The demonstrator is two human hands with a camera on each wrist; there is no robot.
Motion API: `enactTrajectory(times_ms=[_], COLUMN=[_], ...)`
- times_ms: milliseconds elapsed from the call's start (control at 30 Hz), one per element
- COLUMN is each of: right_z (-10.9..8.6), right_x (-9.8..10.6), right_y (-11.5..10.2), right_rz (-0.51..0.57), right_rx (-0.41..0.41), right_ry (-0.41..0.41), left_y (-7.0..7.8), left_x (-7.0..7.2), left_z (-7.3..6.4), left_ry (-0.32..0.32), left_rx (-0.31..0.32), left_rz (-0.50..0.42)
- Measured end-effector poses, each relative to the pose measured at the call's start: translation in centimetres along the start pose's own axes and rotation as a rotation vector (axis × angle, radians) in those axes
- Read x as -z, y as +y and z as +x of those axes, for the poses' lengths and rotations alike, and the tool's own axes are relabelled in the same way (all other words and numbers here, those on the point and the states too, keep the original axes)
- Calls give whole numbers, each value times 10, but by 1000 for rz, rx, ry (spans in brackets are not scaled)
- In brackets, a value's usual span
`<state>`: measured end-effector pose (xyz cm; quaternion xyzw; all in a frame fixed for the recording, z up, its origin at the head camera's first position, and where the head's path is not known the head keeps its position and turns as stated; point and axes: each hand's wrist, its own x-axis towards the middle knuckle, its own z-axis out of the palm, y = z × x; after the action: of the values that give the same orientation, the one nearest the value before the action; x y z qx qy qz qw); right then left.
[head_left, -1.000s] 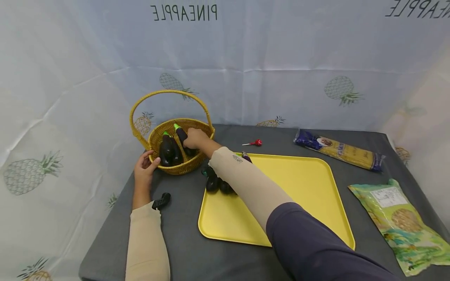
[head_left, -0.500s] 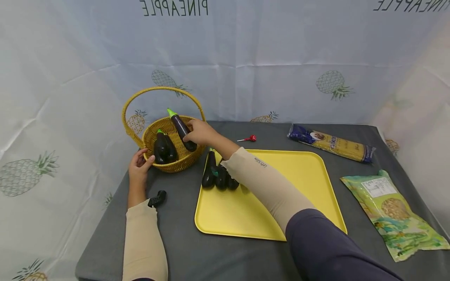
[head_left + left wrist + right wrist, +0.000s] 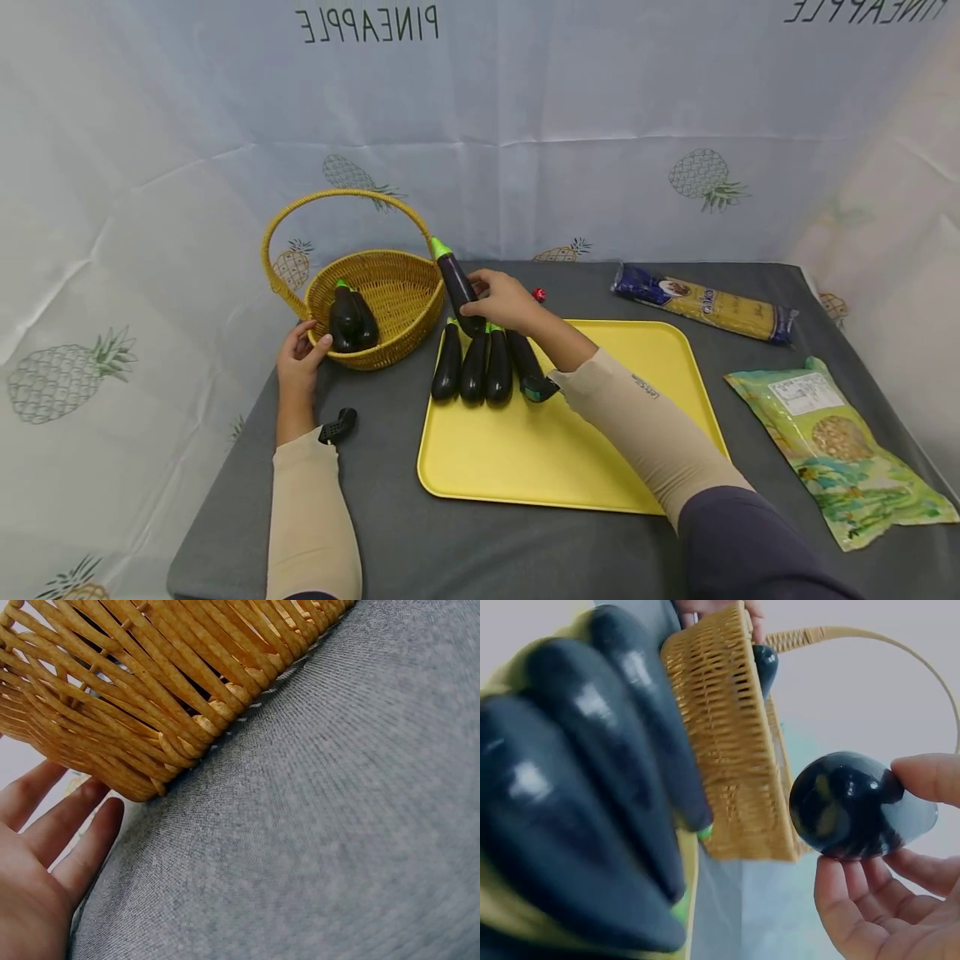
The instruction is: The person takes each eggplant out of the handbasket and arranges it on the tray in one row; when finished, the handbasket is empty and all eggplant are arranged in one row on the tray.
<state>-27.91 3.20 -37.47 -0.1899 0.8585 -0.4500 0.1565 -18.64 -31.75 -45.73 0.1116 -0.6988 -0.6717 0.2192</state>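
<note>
My right hand [image 3: 504, 302] pinches an eggplant [image 3: 456, 282] between thumb and fingers, its bright green cap pointing up and away. It hangs over the far left edge of the yellow tray [image 3: 555, 467]; its round dark end [image 3: 844, 802] shows in the right wrist view. Several more eggplants [image 3: 474, 367] lie side by side on the tray. To the left stands a yellow wicker basket [image 3: 401, 292] with two eggplants [image 3: 352, 317] inside. My left hand [image 3: 296, 367] holds the basket's near left rim; in the left wrist view, spread fingers [image 3: 90, 847] lie against its woven wall.
The basket's tall handle [image 3: 341, 193] arches over it. A red lollipop [image 3: 538, 294] lies behind the tray. To the right are a pasta packet [image 3: 705, 304] and a green bag [image 3: 840, 450], on a grey tabletop [image 3: 390, 500] backed by a pineapple-print curtain [image 3: 585, 83].
My right hand has lifted an eggplant out of the basket and carried it right, over the tray's far left edge. The left hand has stayed at the basket's rim.
</note>
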Motion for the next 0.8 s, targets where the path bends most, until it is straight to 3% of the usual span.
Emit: enactTrajectory(times_ms=[333,800], right_z=[-41,-92], right_x=[20,27], right_y=[46,108], right_rz=[163,208], right_rx=[-112,-297], right_ry=[69,82], left_y=[-5,-5], left_x=[2,3], left_z=[1,3], left_ry=[-9,-15], left_rx=[-19,-29], left_rz=[-34,-28])
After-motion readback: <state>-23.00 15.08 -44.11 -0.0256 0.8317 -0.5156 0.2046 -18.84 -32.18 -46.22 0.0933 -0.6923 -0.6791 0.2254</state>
